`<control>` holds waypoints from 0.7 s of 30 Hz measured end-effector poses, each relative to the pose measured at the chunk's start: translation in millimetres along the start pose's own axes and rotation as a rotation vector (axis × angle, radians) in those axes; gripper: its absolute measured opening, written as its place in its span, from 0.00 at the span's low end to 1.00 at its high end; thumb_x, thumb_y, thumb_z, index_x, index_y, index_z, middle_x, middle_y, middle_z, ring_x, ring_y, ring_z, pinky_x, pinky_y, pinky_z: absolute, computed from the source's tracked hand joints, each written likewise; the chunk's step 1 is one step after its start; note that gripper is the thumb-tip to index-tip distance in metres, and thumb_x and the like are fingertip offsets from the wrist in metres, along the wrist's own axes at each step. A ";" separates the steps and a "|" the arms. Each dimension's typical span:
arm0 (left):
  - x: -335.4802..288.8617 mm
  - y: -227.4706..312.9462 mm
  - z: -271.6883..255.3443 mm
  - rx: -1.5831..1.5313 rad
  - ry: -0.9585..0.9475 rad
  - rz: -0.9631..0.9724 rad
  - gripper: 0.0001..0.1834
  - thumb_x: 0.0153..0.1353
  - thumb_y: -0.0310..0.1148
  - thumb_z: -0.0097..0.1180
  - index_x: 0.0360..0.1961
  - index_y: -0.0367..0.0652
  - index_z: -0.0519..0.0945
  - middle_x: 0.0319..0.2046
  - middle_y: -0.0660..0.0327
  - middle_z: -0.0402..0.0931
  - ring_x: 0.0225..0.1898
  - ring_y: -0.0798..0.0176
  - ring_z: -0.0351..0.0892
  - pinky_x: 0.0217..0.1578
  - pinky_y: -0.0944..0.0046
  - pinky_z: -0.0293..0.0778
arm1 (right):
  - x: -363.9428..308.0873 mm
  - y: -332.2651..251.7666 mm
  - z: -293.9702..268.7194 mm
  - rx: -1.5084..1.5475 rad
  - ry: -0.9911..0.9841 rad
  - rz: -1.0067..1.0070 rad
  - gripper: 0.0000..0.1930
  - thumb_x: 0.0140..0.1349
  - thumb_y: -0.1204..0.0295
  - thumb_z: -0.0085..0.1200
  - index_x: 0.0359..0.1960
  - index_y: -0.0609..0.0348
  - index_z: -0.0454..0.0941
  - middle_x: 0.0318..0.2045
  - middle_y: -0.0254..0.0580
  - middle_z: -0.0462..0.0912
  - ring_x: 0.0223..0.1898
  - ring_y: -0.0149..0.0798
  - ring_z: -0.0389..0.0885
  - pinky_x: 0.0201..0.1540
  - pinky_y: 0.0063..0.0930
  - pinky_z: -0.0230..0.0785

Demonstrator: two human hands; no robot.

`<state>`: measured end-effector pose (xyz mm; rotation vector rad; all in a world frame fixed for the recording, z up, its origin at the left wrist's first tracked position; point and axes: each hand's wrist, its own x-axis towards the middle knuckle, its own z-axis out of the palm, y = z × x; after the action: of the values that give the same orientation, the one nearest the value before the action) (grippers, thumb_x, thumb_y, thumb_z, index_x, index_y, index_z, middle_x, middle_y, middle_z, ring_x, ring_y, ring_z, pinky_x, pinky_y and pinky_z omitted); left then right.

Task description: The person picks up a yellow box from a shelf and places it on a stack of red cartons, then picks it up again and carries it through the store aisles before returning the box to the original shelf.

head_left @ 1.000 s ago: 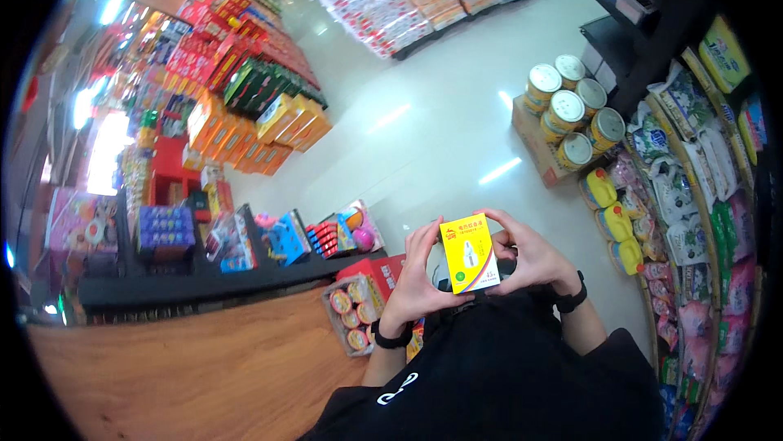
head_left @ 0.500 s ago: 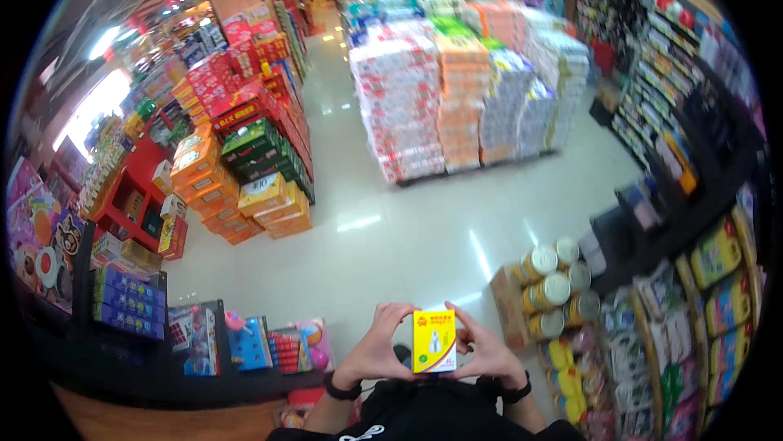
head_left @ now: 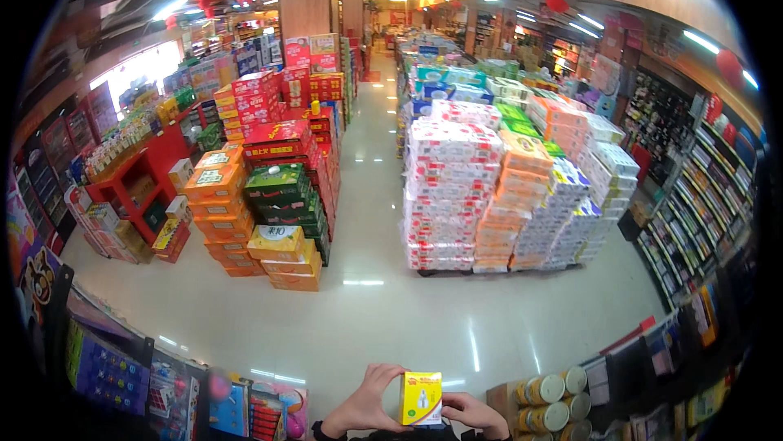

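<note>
A small yellow box [head_left: 421, 398] with a white patch and a red band on its front is held upright near the bottom edge. My left hand [head_left: 369, 402] grips its left side, fingers curled at the top and thumb low. On the other side my right hand [head_left: 473, 415] is closed on the box's right edge, with part of its fingers hidden behind the box. Both forearms are mostly out of the picture below.
Tall stacks of wrapped paper packs [head_left: 453, 196] stand ahead to the right, stacked gift cartons [head_left: 281, 188] to the left. An aisle [head_left: 371, 139] runs between them. Lidded cans [head_left: 548, 396] sit at my right, a toy rack [head_left: 106, 376] at my left, and shelves [head_left: 693, 221] farther right.
The view has tilted up, showing more of the aisle and ceiling. In the picture, the hands and the yellow box sit lower, still together.
</note>
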<state>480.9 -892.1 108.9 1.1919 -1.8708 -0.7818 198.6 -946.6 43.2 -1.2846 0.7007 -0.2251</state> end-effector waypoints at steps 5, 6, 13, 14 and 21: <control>75.8 -49.9 13.5 -0.119 -0.073 -0.101 0.55 0.37 0.47 0.84 0.66 0.41 0.68 0.62 0.54 0.66 0.63 0.49 0.63 0.62 0.54 0.66 | 53.8 -0.5 -83.5 -0.097 0.058 -0.007 0.21 0.73 0.61 0.57 0.60 0.64 0.78 0.47 0.39 0.84 0.47 0.28 0.78 0.54 0.27 0.71; 96.8 -52.6 9.2 -0.068 -0.088 -0.063 0.55 0.38 0.46 0.84 0.67 0.42 0.67 0.62 0.54 0.66 0.63 0.49 0.62 0.62 0.53 0.66 | 60.8 -7.1 -98.1 -0.085 0.067 -0.012 0.22 0.73 0.62 0.58 0.60 0.64 0.77 0.47 0.39 0.84 0.48 0.28 0.78 0.55 0.27 0.71; 250.6 -90.4 -5.5 -0.096 -0.141 -0.003 0.57 0.44 0.39 0.80 0.75 0.45 0.61 0.57 0.53 0.73 0.61 0.50 0.67 0.65 0.54 0.65 | 117.2 -63.0 -205.4 0.061 0.215 -0.104 0.22 0.72 0.65 0.59 0.60 0.67 0.77 0.51 0.40 0.84 0.53 0.30 0.78 0.58 0.28 0.70; 266.1 -98.4 -2.9 -0.155 -0.146 -0.048 0.58 0.44 0.38 0.79 0.76 0.47 0.60 0.54 0.53 0.75 0.60 0.50 0.69 0.66 0.55 0.64 | 127.0 -67.9 -220.2 0.077 0.241 -0.084 0.22 0.72 0.65 0.59 0.61 0.67 0.76 0.51 0.39 0.84 0.53 0.30 0.78 0.59 0.28 0.70; 316.5 -194.8 4.7 -0.448 -0.091 -0.315 0.64 0.55 0.41 0.76 0.79 0.40 0.41 0.62 0.47 0.72 0.62 0.54 0.74 0.61 0.56 0.73 | 222.7 -121.9 -278.4 0.002 0.240 -0.085 0.34 0.68 0.54 0.61 0.69 0.65 0.70 0.62 0.57 0.77 0.65 0.46 0.73 0.70 0.38 0.62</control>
<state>480.3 -1256.7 36.6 1.1808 -1.4792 -1.3661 233.7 -1321.7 47.3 -1.2988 0.8501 -0.4549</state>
